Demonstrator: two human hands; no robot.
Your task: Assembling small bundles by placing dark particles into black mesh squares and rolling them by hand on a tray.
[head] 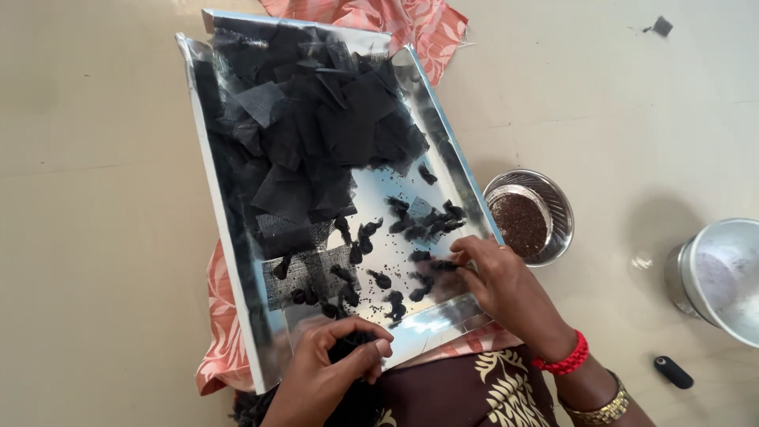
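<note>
A shiny metal tray [229,237] rests on my lap, tilted. A heap of black mesh fabric squares [308,126] fills its far half. Several small black tied bundles [395,237] lie scattered on its near half. My right hand [498,281] reaches onto the tray's right side, with fingertips touching a small black bundle near the rim. My left hand [328,368] sits at the tray's near edge, fingers pinched around a dark bundle of black thread or cloth.
A small steel bowl [557,205] of dark seeds stands on the floor right of the tray. A larger steel vessel [723,277] is at the far right. A small black object [674,372] lies near my right wrist. Patterned orange cloth [395,20] lies under the tray.
</note>
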